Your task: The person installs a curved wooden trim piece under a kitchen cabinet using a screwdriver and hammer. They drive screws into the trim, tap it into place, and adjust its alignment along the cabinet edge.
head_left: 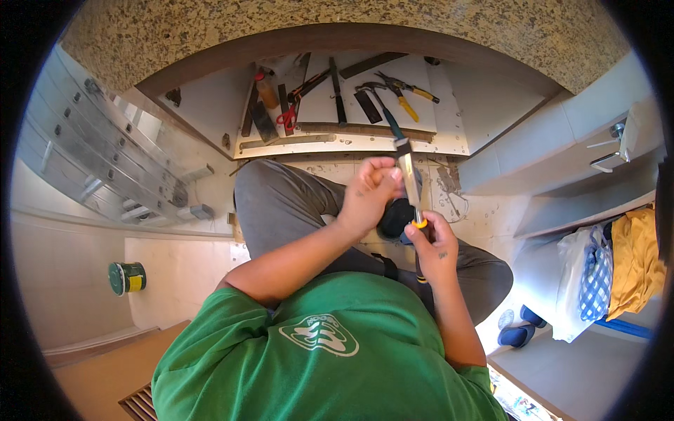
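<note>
A chisel (409,177) with a flat silver blade and a black-and-yellow handle stands in front of my lap, its blade toward the cabinet. My right hand (437,247) is closed round the handle just below the yellow collar. A dark piece sits at the blade's far end. Beside the blade is my left hand (371,196), its fingers loosely curled and apart, the thumb tip at or very near the blade's edge. Beyond the chisel, a claw hammer (385,111) lies on the cabinet floor, its handle end partly hidden by the blade tip.
On the cabinet floor (449,137) lie yellow-handled pliers (401,98), red scissors (286,118), an orange bottle (266,91) and several dark strips. A stone countertop (337,17) overhangs it. An aluminium ladder (105,144) and green bucket (127,278) are left; cloths (635,263) and slippers (516,336) right.
</note>
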Motion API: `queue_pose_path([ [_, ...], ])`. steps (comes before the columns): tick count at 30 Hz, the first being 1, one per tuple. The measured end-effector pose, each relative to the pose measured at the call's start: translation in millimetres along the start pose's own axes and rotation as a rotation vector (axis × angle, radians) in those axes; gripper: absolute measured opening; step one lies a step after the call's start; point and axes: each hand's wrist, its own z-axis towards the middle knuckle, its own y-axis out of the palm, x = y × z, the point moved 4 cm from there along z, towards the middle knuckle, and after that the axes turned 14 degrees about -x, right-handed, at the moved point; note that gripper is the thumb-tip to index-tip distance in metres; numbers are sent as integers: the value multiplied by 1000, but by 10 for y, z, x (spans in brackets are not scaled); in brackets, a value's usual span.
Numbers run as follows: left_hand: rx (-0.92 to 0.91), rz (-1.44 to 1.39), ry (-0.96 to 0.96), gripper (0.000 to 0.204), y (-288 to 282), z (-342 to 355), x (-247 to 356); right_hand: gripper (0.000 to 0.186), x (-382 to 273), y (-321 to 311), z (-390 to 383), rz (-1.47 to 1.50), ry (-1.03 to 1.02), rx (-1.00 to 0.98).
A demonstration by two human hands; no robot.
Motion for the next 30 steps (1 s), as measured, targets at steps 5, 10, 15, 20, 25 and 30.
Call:
queue_pose_path([
  [5, -226, 19, -443, 47, -171, -270, -468, 25, 35, 104, 587, 339, -70, 34],
  [10, -323, 179, -278, 34, -275, -265, -539, 24, 4, 462, 1121, 437, -67, 19],
  [15, 73, 309, -341, 33, -803, -21, -357, 37, 59, 555, 1443, -20, -183, 35],
  [20, 400, 166, -276, 33, -1704, 663, -27, 35, 752, 147, 1167, -91, 16, -86],
  [25, 470, 199, -321, 26, -2415, 1335, 187, 23, 1506, -156, 561, -121, 362, -98],
  [30, 453, 424, -435, 30, -2882, 1678, 213, 17, 1576, -170, 387, 43, 513, -122],
])
